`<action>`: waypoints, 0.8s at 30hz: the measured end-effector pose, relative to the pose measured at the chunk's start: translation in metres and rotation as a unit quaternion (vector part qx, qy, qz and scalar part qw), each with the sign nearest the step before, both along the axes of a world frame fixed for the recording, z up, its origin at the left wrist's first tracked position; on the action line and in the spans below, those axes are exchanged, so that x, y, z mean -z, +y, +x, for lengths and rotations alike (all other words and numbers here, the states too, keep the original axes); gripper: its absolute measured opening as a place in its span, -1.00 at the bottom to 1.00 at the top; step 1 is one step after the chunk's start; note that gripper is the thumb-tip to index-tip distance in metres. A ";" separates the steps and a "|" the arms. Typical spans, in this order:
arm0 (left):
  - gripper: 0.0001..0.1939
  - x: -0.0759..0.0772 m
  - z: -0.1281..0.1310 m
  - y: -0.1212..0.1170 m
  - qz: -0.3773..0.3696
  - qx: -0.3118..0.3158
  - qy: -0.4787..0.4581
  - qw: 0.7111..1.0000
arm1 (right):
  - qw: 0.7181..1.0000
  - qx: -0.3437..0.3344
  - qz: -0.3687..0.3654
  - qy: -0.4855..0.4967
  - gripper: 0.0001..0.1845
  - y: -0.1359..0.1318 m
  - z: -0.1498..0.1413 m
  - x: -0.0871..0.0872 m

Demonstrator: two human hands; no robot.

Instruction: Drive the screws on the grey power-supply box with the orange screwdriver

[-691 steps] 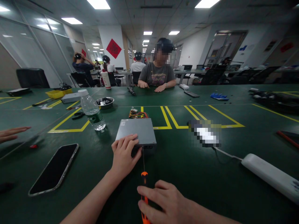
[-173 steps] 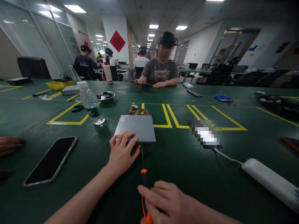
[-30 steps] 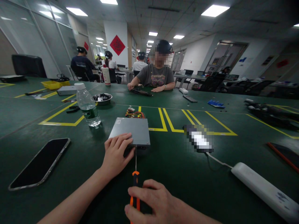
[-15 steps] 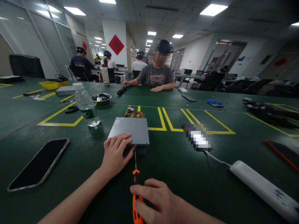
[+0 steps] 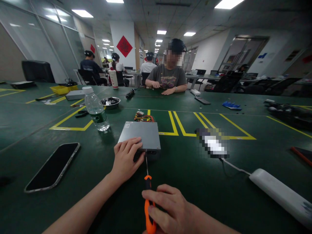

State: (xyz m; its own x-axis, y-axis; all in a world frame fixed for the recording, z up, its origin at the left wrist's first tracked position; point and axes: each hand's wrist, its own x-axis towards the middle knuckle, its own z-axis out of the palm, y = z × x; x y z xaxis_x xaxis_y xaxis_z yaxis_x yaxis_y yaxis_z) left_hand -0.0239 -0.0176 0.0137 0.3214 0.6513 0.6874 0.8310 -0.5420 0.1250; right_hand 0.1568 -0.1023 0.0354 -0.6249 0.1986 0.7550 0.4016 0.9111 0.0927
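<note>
A grey metal computer power supply (image 5: 143, 131) lies flat on the green table, its bundle of coloured cables (image 5: 143, 117) at the far side. My left hand (image 5: 128, 157) grips its near left corner, fingers over the top and thumb at the near face. In my right hand (image 5: 168, 204) is an orange and black screwdriver (image 5: 147, 187), handle toward me. Its shaft points away, and the tip meets the near face of the power supply beside my left thumb. The screw, if any, is too small to make out.
A water bottle (image 5: 96, 112) stands beyond my left hand, near a metal bowl (image 5: 110, 102) of small parts. A phone (image 5: 53, 167) lies left. At right are a lit, blurred device (image 5: 212, 143) and a white power strip (image 5: 280, 195). A person (image 5: 168, 76) sits opposite.
The whole view has shifted slightly, so things appear farther right. Both hands keep their hold. The person opposite has drawn one hand inward from the black cylindrical object.
</note>
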 end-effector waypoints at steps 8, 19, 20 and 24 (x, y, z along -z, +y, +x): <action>-0.78 -0.002 0.000 -0.002 -0.007 0.001 -0.002 1.000 | 1.000 -0.020 -0.010 -0.013 -0.71 -0.002 0.001 0.004; -0.77 -0.001 0.000 -0.001 -0.006 0.000 -0.002 1.000 | 0.997 -0.005 -0.046 -0.058 -0.66 -0.004 0.001 0.006; -0.77 -0.001 0.001 -0.001 -0.006 0.000 -0.004 1.000 | 0.997 -0.003 -0.042 -0.061 -0.68 -0.004 0.000 0.005; -0.79 -0.003 0.001 -0.002 -0.008 0.001 -0.008 1.000 | 0.998 -0.028 -0.026 -0.052 -0.71 -0.003 -0.003 0.005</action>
